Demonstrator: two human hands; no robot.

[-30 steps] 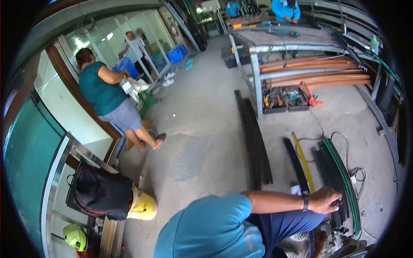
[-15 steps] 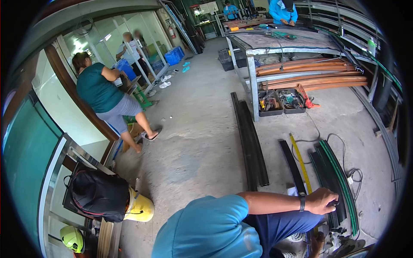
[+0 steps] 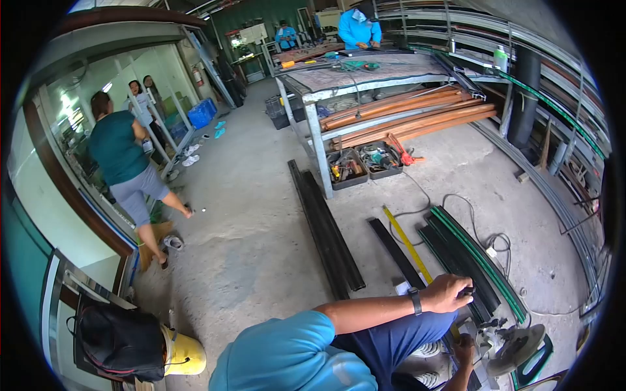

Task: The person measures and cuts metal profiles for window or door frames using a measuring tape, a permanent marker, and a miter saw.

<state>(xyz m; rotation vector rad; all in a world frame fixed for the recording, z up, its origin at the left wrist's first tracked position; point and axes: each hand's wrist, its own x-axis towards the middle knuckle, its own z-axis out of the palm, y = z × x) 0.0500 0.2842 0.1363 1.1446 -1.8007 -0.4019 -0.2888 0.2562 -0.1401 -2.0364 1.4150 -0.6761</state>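
Apparently measuring: gripping a small dark object in the left hand, with the right hand curled below, its hold unclear. Find the yellow tape on the floor, beside a black strip, off the bench's near corner. Next, likely requires keeping the tape straight.

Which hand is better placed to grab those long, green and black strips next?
Probably the left hand: it looks nearer the strips, though it seems curled around a small black object. The right hand looks farther off.
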